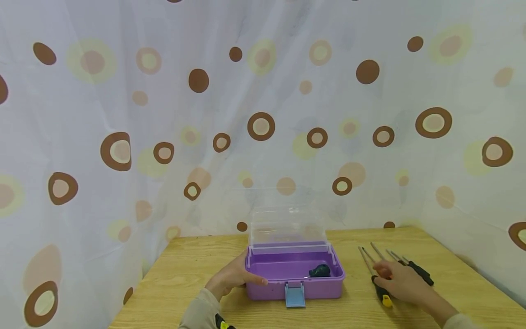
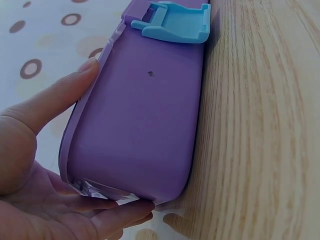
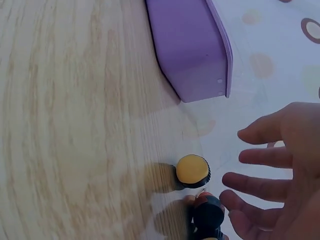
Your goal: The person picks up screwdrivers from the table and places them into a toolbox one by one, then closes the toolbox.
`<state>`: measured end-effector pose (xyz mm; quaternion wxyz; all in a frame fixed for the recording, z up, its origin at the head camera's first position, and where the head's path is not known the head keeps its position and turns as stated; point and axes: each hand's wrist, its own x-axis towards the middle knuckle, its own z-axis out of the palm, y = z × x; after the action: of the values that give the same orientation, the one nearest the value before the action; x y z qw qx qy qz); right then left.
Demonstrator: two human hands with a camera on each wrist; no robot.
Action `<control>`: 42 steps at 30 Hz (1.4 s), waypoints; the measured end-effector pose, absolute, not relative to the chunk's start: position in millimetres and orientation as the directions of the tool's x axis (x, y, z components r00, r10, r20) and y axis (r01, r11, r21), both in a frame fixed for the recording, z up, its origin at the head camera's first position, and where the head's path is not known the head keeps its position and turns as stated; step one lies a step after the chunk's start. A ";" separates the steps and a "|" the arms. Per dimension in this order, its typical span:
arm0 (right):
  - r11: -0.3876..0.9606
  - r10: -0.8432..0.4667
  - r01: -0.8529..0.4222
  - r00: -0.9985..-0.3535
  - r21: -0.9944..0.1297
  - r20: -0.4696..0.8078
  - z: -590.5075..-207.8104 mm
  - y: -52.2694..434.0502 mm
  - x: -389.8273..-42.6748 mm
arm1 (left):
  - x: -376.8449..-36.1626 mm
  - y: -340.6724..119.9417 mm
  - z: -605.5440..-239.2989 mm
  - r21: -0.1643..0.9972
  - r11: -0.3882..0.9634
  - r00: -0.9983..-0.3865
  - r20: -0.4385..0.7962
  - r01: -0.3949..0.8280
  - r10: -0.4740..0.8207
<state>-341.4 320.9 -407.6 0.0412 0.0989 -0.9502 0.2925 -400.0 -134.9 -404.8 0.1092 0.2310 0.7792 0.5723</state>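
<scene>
A purple toolbox point(image 1: 263, 291) with a light blue latch point(image 1: 295, 297) stands on the table, its clear lid point(image 1: 287, 224) raised. My left hand point(image 1: 232, 277) grips its left front corner, the thumb at the front rim and the fingers along the end wall. Inside the box, at the right, lies a tool with a dark green handle point(image 1: 320, 271). To the right of the box, my right hand point(image 1: 404, 283) hovers over several screwdrivers, fingers apart and holding nothing. Nearest it is a black screwdriver with a yellow end point(image 3: 192, 169); the hand partly hides the others.
More dark-handled screwdrivers point(image 1: 421, 273) lie on the table's right side, shafts pointing away. The wooden table point(image 1: 185, 256) meets a white curtain point(image 1: 230, 169) with brown and yellow circles at the back and sides.
</scene>
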 end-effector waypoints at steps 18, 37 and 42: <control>0.922 -0.102 -0.116 -0.993 -0.369 0.057 -416.6 308.2 -329.6 | -401.3 -133.4 -406.6 0.943 0.226 -0.860 0.103 0.244 0.500; 0.948 -0.093 -0.112 -0.993 -0.299 0.077 -422.4 301.6 -335.0 | -400.0 -133.4 -404.7 0.944 0.230 -0.861 0.096 0.238 0.500; 0.952 -0.109 -0.130 -0.990 -0.279 0.088 -422.8 299.0 -337.6 | -399.4 -134.1 -403.7 0.942 0.232 -0.860 0.099 0.244 0.501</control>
<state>-337.6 299.0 -422.8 0.0359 0.0604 -0.9872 0.1435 -399.4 -134.1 -403.7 0.1126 0.2397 0.7769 0.5713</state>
